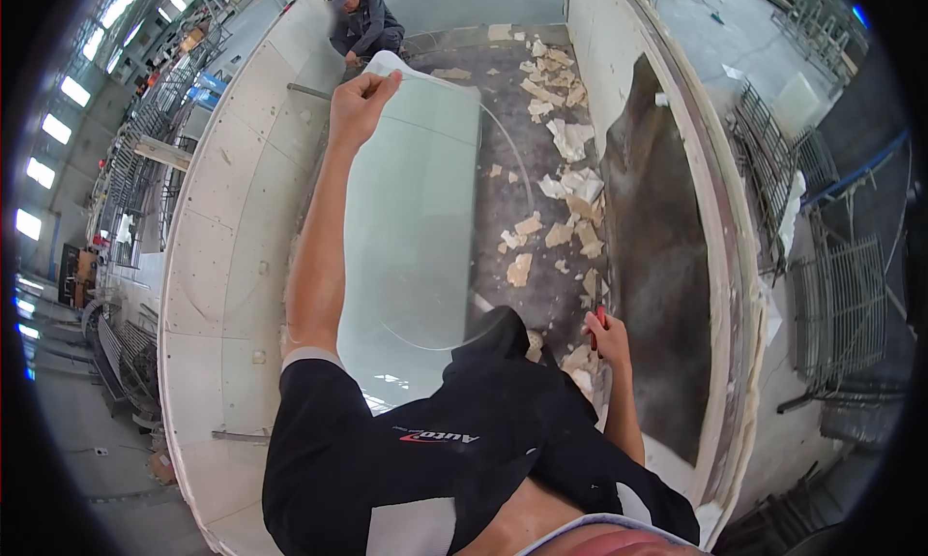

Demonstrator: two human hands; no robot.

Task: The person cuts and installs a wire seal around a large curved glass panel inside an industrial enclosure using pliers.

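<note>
View from a head-worn camera looking down into a long, white-walled trough (pixel 227 266), like a large mould, in a factory hall. The person's left hand (pixel 360 102) is stretched far forward, fingers pinched shut on the top corner of a translucent sheet (pixel 416 218). The sheet is pale green and glossy, and hangs from that grip down towards the person's black shirt (pixel 425 459), so it seems to be held up to keep it off the dirty floor. The right hand (pixel 607 338) is low by the hip, well apart from the left, and closed around a small red object (pixel 600 316); what it is cannot be told. The grey floor (pixel 541 179) of the trough is littered with torn pale scraps (pixel 570 184). A dark panel (pixel 657 247) leans against the right wall. At the far end another person (pixel 362 24) crouches. Metal racks (pixel 831 305) stand outside, and bright windows (pixel 43 169) line the left
</note>
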